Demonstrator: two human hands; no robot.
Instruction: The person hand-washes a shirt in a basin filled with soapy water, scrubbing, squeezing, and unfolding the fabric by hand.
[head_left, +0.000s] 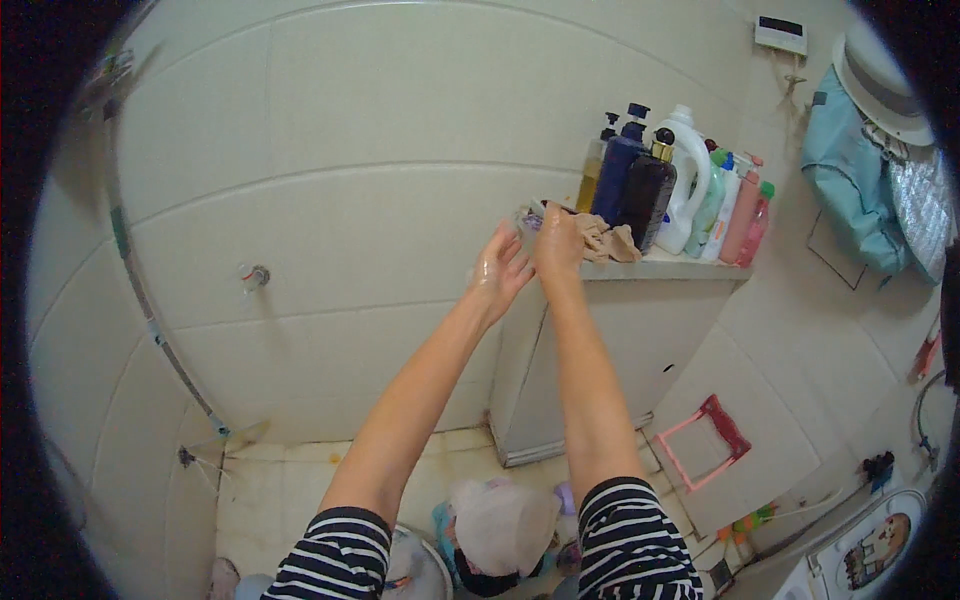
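My left hand (499, 268) is wet and held palm up with its fingers apart, just left of a ledge, and nothing shows in it. Beside it, my right hand (559, 241) reaches over the ledge's left end with its back towards me. Its fingers are mostly hidden, so what it grips or touches is unclear. A small clear thing with purple parts (532, 219) shows just left of the right hand, partly covered. Against that hand's right side lies a crumpled tan cloth (606, 238) on the ledge (675, 270).
A dark blue pump bottle (619, 172), a dark bottle (651, 199), a white jug (679, 217) and several other bottles line the ledge. A hose (139, 289) runs down the left wall. Below my arms stand a metal basin (416, 562) and piled cloths (502, 525).
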